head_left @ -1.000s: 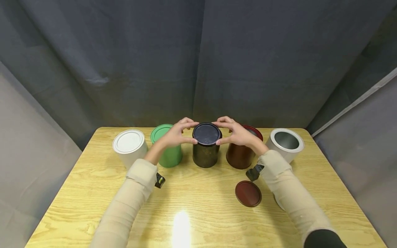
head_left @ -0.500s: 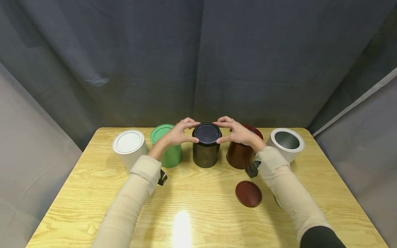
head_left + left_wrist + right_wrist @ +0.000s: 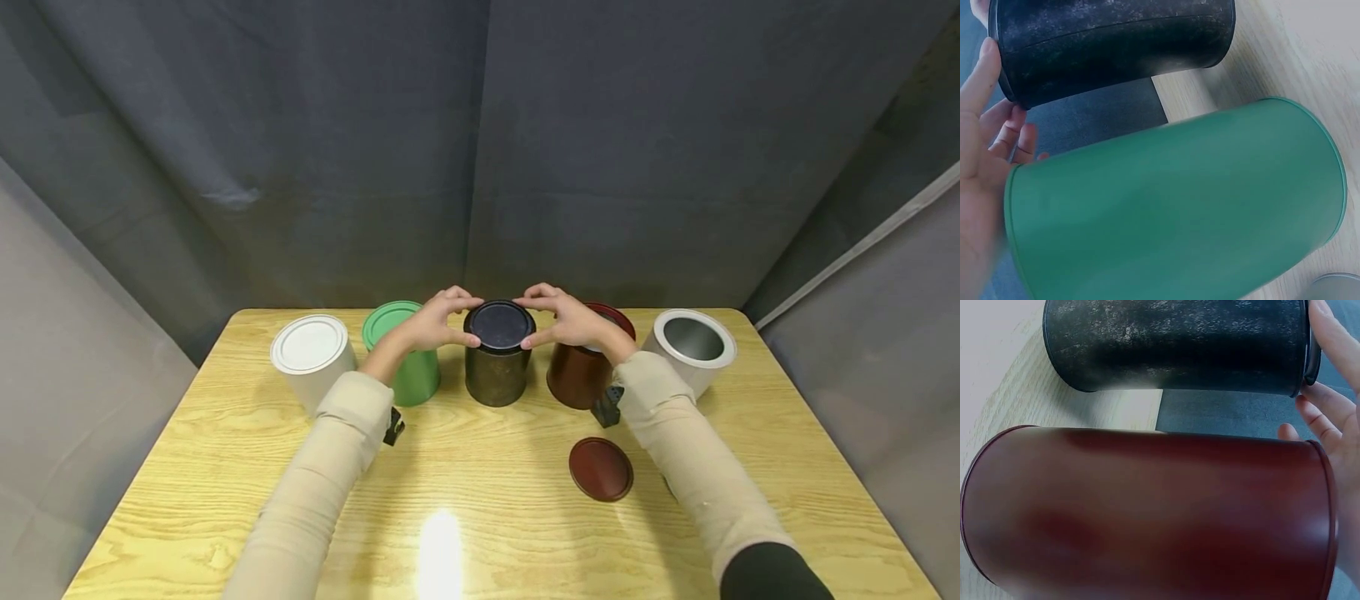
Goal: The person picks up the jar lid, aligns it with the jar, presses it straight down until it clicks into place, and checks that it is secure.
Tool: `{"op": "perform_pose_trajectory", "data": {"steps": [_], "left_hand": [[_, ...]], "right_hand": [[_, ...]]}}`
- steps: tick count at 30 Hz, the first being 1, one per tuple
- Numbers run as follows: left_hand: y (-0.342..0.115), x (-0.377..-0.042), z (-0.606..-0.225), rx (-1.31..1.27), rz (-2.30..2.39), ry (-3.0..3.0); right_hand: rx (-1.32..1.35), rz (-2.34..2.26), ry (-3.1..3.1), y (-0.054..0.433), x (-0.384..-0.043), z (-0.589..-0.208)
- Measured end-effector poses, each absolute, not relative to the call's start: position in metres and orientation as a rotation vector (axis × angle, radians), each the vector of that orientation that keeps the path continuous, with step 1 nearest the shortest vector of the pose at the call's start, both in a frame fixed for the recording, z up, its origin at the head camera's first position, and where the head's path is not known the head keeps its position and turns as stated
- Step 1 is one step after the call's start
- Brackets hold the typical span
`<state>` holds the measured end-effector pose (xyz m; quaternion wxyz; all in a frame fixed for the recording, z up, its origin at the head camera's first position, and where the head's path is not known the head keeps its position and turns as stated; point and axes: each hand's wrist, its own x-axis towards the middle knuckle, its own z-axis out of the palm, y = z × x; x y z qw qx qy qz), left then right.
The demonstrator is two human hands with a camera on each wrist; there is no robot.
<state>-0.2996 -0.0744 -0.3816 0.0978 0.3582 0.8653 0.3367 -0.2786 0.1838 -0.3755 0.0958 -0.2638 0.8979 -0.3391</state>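
Note:
A black can (image 3: 497, 379) stands upright at the back middle of the table, its round black lid (image 3: 501, 324) on top. From the left, my left hand (image 3: 433, 323) pinches the lid's edge between thumb and fingers. Opposite it, my right hand (image 3: 573, 323) holds the other side of the rim the same way. In the right wrist view a thin gap shows between the lid and the can's top edge. The lidded green can (image 3: 1179, 200) lies close under my left wrist, and the dark red can (image 3: 1147, 506) close under my right.
A white can with its lid on (image 3: 311, 354) stands at the far left. At the far right is an open white can (image 3: 690, 350), grey inside. A dark red lid (image 3: 601, 469) lies flat in front of the red can. Grey curtains (image 3: 480, 167) hang behind the table.
Both forearms have shifted slightly inward, while the hands keep their hold on the black lid. The cans and the red lid have stayed in place.

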Motion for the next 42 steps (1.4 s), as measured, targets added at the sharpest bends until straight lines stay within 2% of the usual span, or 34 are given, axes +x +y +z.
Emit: {"op": "perform_pose_trajectory", "data": {"steps": [42], "left_hand": [[-0.0726,-0.2980,-0.3803,1.007,0.953,2.561]], "right_hand": [[-0.852,-0.981,2.672,0.1827,-0.2800,-0.3856]]}}
